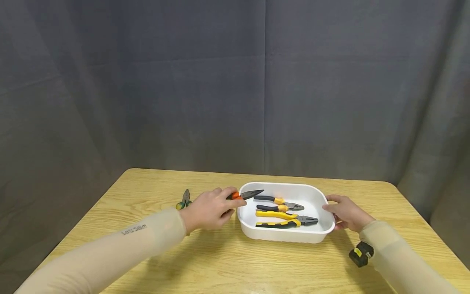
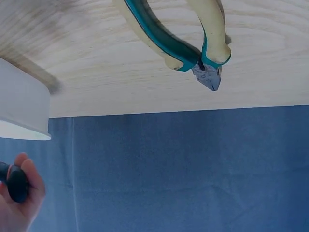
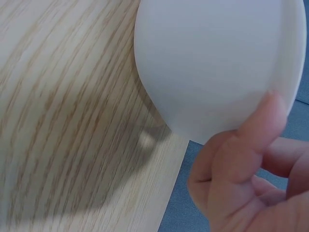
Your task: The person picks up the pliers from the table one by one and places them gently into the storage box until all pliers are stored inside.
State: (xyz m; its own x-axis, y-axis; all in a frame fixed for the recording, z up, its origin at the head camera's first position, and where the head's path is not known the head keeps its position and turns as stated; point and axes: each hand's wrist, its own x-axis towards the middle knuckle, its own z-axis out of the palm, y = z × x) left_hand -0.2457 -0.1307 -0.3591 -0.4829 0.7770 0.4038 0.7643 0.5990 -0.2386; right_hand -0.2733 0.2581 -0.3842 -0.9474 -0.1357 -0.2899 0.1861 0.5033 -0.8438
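Observation:
My left hand [image 1: 213, 208] holds long-nose pliers [image 1: 252, 194] by their orange and black handles, their dark jaws pointing over the left rim of a white tray [image 1: 284, 236]. In the left wrist view, the dark handle ends [image 2: 18, 184] stick out of the grip. Opposite, my right hand [image 1: 346, 214] grips the tray's right end, thumb on the rim and the other fingers curled against the outer wall [image 3: 207, 72]. Inside the tray lie large yellow and black combination pliers [image 1: 307, 220] and smaller pliers [image 1: 295, 206] with black and yellow handles.
Green and cream handled pliers [image 2: 207, 75] lie on the wooden table [image 1: 242, 269] left of the tray, partly behind the left hand in the head view. A black device [image 1: 361, 254] sits at the right wrist. Behind the table's far edge hangs a dark curtain [image 1: 205, 90].

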